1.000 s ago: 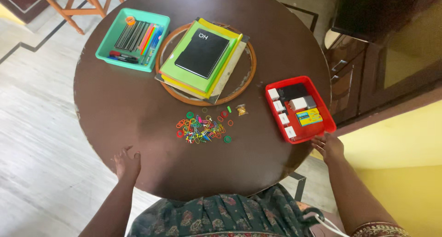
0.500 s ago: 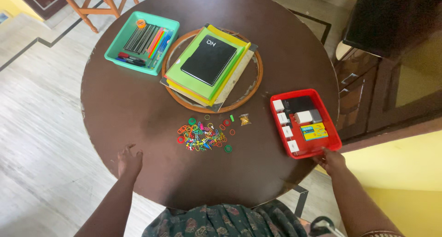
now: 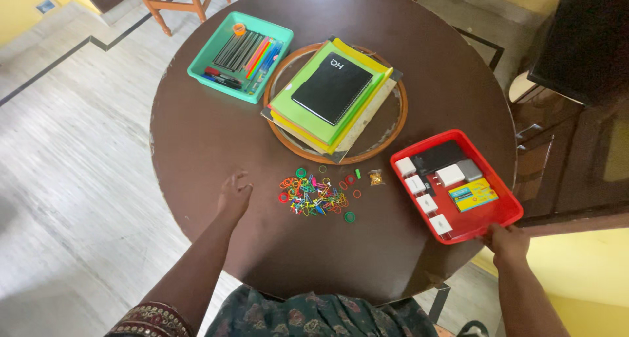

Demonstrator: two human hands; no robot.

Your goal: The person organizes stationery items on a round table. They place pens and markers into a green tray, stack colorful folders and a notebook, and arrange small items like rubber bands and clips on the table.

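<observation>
Left hand [image 3: 234,197]: flat on the desk [image 3: 196,140], grip apart, near the coloured bands and pins [image 3: 318,194].
Right hand [image 3: 509,243]: grip clamped on the red tray [image 3: 488,220].

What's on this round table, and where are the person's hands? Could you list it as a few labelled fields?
Surface: round dark brown table
Left hand: flat on the table, beside the pile of coloured clips and bands, not touching it
Right hand: grip on the near corner of the red tray
Red tray contents: small white boxes, a dark flat item, a yellow packet
Centre: black notebook on green and yellow folders, over a round wooden ring
Far left: green tray of pens and pencils
</observation>
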